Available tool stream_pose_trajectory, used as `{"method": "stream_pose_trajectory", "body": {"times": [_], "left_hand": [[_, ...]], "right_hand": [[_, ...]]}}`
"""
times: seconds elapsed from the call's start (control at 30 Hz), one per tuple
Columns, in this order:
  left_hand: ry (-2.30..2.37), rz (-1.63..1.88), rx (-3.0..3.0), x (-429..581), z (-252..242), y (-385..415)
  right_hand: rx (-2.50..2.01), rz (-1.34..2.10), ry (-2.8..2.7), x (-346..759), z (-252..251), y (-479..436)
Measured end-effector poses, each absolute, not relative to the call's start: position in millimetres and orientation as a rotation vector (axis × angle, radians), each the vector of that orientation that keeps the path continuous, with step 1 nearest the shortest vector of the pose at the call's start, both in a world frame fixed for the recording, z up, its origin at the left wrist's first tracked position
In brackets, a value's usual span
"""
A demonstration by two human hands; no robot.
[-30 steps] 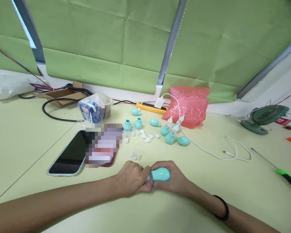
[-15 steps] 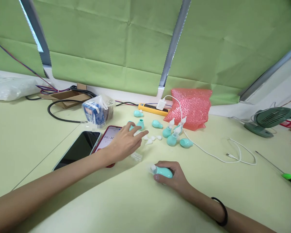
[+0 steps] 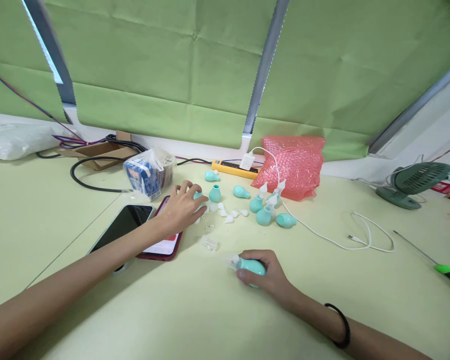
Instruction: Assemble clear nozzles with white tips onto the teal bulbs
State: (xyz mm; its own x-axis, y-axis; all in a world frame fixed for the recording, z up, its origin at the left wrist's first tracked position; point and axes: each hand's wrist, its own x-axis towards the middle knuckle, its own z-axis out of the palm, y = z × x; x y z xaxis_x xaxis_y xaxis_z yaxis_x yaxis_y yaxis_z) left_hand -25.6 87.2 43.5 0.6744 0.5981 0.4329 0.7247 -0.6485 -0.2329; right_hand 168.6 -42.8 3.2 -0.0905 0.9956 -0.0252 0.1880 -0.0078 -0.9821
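Observation:
My right hand [image 3: 272, 275] is wrapped round a teal squeeze bulb [image 3: 252, 267], a nasal aspirator by its look. A clear piece [image 3: 233, 261] sits at its neck, pointing left. Above the phones my left hand [image 3: 185, 207] reaches out with bent, spread fingers and nothing visible in them. Partly behind those fingers lies another teal bulb [image 3: 198, 195]. Just right of this hand stands an open-necked bulb [image 3: 215, 193], with several small white tips [image 3: 229, 219] near it. A clear plastic part [image 3: 210, 243] lies between my two hands.
Several teal bulbs with white nozzles [image 3: 264, 215] stand right of the loose tips. A red-cased phone [image 3: 172, 246] and a dark-screened phone [image 3: 123, 227] lie under my left arm. Behind are a yellow power strip [image 3: 234, 170] and pink bubble wrap [image 3: 292, 167]. A screwdriver [image 3: 448, 272] lies right.
My left hand has moved left, off the white tips and towards the teal bulb by the red-cased phone. My right hand keeps its bulb in nearly the same place.

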Motion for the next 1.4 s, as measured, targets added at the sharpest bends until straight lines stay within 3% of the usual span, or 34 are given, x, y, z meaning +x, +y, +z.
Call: {"method": "stream_pose_trajectory", "body": {"times": [0.57,0.7,0.83,0.97,1.23,1.4], "left_hand": [[-0.87,-0.254,-2.445,-17,33,64],[-1.005,-0.644,-2.783,-16,50,57],[-1.367,-1.294,-3.278,-10,61,40],[-1.765,-1.672,-3.494,0,59,27],[-1.97,-1.786,-3.593,2,51,26],[-2.009,-1.563,-3.64,1,50,30]], "right_hand": [[-1.214,1.193,-1.453,168,8,-40],[-1.216,1.153,-1.45,169,5,-40],[-1.177,1.164,-1.411,169,3,-40],[-1.175,1.178,-1.404,169,3,-39],[-1.206,1.186,-1.381,167,2,-40],[-1.245,1.152,-1.381,166,4,-40]]}}
